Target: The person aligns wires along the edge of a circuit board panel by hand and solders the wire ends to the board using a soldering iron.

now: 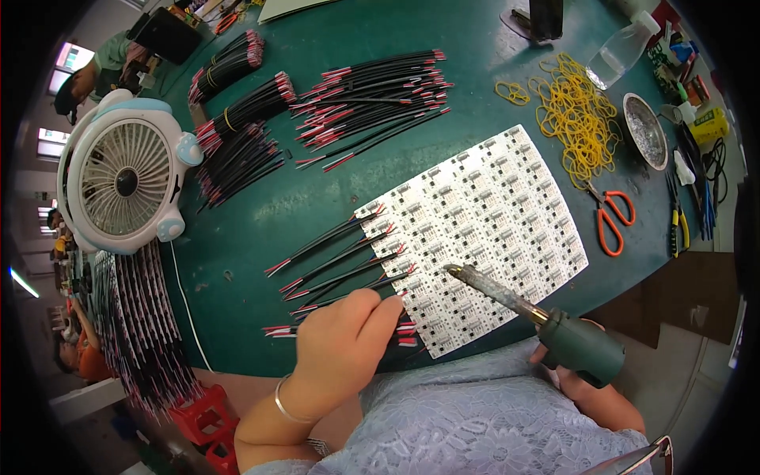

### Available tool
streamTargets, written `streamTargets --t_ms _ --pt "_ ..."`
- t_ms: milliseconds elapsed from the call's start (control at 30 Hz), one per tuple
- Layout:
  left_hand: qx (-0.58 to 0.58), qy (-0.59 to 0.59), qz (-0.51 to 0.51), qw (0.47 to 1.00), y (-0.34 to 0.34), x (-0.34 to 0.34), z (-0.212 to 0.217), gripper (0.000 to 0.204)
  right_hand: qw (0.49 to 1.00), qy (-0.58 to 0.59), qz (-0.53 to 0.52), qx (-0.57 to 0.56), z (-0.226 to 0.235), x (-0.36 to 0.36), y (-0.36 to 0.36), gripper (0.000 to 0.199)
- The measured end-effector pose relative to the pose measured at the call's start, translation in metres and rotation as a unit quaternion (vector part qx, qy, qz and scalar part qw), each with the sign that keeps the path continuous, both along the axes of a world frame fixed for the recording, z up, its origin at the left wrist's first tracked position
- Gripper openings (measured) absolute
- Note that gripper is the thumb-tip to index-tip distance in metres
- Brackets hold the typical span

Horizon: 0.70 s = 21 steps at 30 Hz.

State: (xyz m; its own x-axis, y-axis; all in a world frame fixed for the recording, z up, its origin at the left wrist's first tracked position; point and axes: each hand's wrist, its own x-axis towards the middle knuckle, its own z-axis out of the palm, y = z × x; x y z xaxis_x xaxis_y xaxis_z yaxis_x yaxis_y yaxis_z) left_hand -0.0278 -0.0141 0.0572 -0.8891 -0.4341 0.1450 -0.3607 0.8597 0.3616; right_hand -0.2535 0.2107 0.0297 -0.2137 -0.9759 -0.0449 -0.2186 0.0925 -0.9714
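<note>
Along the left edge of the white circuit panel [491, 237], your left hand [344, 342] pinches a red-tipped cable [403, 294]. Your right hand's [571, 384] fingers grip the soldering iron [560, 331], slanting up-left; its tip lies right of and beyond the left fingers, over the panel.

A round white fan with pale blue trim [125, 182] stands at the left end of the green counter [483, 47]. Toward the right, a loose heap of yellow rubber bands [574, 119] touches a pair of scissors with orange looped handles [606, 199]. Just beside the heap is a clear plastic bottle [620, 54]. Pliers with yellow-and-black handles [675, 236] lie right of the scissors. A red plastic stool [199, 417] shows at lower left.
</note>
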Motion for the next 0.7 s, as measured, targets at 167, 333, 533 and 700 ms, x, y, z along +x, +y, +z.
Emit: streamTargets --t_ms 167,333,533,700 --pt "0.032 0.071 -0.009 0.997 0.012 -0.008 -0.002 0.025 0.999 -0.004 -0.048 -0.024 -0.016 0.005 0.005 0.033" --pt "0.024 0.078 0.032 0.996 0.013 -0.008 -0.045 0.04 0.991 0.128 0.003 -0.05 -0.014 0.009 -0.01 0.04" --pt "0.007 0.079 0.022 0.997 0.012 -0.01 -0.05 0.041 0.99 0.139 -0.011 -0.036 -0.021 0.013 0.004 0.033" --pt "0.021 0.064 0.03 0.997 0.012 -0.008 -0.049 0.042 0.991 0.134 -0.016 0.01 -0.028 0.016 0.006 0.033"
